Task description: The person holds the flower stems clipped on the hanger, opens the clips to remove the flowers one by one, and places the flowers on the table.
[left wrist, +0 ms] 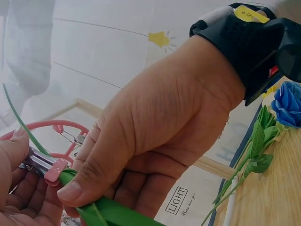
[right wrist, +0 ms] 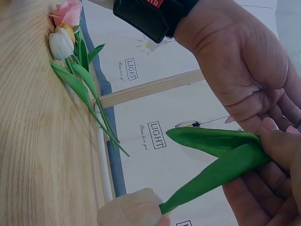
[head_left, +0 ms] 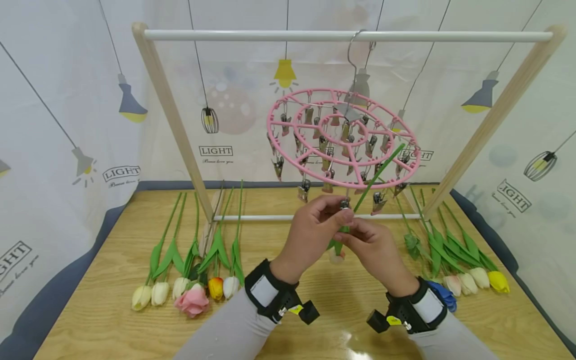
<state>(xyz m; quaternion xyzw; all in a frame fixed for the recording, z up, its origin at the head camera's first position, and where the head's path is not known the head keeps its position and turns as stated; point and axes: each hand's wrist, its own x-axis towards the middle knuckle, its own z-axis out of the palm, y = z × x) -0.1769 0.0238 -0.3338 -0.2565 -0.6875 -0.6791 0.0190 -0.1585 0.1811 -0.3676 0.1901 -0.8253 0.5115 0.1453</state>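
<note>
Head down below the pink round clip hanger (head_left: 310, 172) hangs a pale tulip (head_left: 336, 257), its green stem (head_left: 378, 172) slanting up past the rim. My left hand (head_left: 310, 227) pinches a metal clip with pink tips (left wrist: 44, 162) of that hanger, and the clip's tips meet the top of the tulip's leaves. My right hand (head_left: 375, 250) pinches the tulip where its leaves join the stem, just below the clip. In the right wrist view two long leaves (right wrist: 211, 179) spread from the right fingers toward the whitish bloom (right wrist: 131, 209). Whether the clip bites the stem cannot be told.
The hanger hooks onto a white bar (head_left: 252, 35) with wooden legs (head_left: 175, 120). On the wooden table (head_left: 306, 310) lie several tulips and a pink rose (head_left: 192, 300) at left, and more tulips (head_left: 468, 282) with a blue rose (head_left: 443, 295) at right. Other clips dangle above the hands.
</note>
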